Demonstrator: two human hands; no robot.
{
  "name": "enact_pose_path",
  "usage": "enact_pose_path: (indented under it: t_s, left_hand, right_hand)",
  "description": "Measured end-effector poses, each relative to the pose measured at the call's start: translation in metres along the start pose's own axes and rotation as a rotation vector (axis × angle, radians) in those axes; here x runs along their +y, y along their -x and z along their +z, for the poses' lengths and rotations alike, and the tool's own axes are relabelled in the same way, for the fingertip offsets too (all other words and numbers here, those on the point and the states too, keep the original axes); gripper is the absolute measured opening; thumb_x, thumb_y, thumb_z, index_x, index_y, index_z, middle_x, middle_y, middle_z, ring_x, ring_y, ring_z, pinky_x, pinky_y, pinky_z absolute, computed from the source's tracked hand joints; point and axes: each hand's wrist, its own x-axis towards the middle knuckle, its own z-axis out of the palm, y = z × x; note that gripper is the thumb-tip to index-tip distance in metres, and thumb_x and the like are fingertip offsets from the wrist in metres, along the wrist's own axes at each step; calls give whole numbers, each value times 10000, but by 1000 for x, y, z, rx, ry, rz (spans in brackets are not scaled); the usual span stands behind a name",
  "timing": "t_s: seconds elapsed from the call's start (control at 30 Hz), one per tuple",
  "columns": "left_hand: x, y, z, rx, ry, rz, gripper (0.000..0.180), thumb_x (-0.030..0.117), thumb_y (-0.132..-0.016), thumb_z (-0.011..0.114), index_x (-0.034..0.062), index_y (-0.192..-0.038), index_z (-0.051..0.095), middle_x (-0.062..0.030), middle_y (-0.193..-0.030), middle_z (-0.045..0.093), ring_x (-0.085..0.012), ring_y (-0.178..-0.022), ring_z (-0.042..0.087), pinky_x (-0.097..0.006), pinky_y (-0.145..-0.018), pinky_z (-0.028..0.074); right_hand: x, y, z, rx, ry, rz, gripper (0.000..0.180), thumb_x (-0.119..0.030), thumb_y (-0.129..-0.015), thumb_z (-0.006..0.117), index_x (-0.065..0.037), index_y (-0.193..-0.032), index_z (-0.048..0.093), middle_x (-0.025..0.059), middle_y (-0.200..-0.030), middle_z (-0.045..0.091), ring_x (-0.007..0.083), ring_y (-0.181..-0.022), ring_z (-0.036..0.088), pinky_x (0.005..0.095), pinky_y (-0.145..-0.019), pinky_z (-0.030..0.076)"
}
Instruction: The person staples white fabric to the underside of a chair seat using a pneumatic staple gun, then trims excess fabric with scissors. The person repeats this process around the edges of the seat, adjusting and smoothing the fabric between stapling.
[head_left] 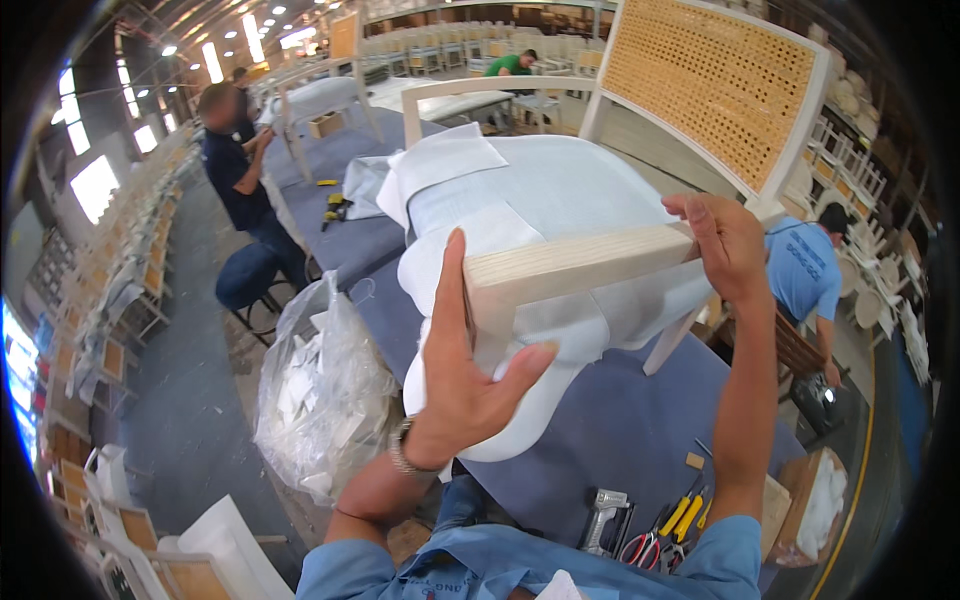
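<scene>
A pale wooden armchair (pixel 580 262) stands tilted or turned on the blue-covered table in front of me, with a woven cane back (pixel 712 88). White fabric (pixel 560 175) covers its seat and hangs loosely over the front edge. My right hand (pixel 728 245) grips the near armrest toward the cane back, thumb on its upper side. At the front end of that armrest is my left hand (pixel 468 385), fingers straight and thumb spread, palm turned to the wood. Whether that palm presses on the post cannot be made out. A metal-banded watch circles my left wrist.
On the table (pixel 590 410) near me lie a staple gun (pixel 604 520) and several pliers (pixel 640 548) and yellow-handled tools (pixel 688 515). A clear bag of white scraps (pixel 325 385) hangs at the left edge. Co-workers stand or sit left, behind and right. A carton (pixel 812 505) sits at lower right.
</scene>
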Motion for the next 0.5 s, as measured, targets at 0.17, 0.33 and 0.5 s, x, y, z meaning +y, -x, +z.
enact_pose_path:
  t_s: [0.17,0.33,0.5]
  left_hand:
    - [-36,-8,33,289,-471,114,1051,183,-743,915,-29,-1560,288,-260,-1464,499,-342,-1162,646,-382,-932,552]
    - [-87,-41,9,405,-312,-45,597,386,-1052,567,6,-1493,439,-109,-906,698,-156,-690,658,-313,-688,561]
    - [-124,-61,-19,424,-158,-216,624,530,-1091,388,-27,-1037,664,-94,-795,667,-132,-638,630,-289,-590,511]
  right_hand:
    - [63,-28,-27,-46,122,-7,696,-644,-1017,384,-59,-1068,757,204,-1005,737,417,-950,689,455,-862,523]
    - [59,-39,10,-65,318,103,804,-693,-1008,318,-46,-814,756,231,-825,704,435,-836,654,475,-736,490]
    - [45,-43,37,90,316,121,733,-610,-1014,335,-88,-703,747,187,-698,678,406,-728,658,496,-663,484]
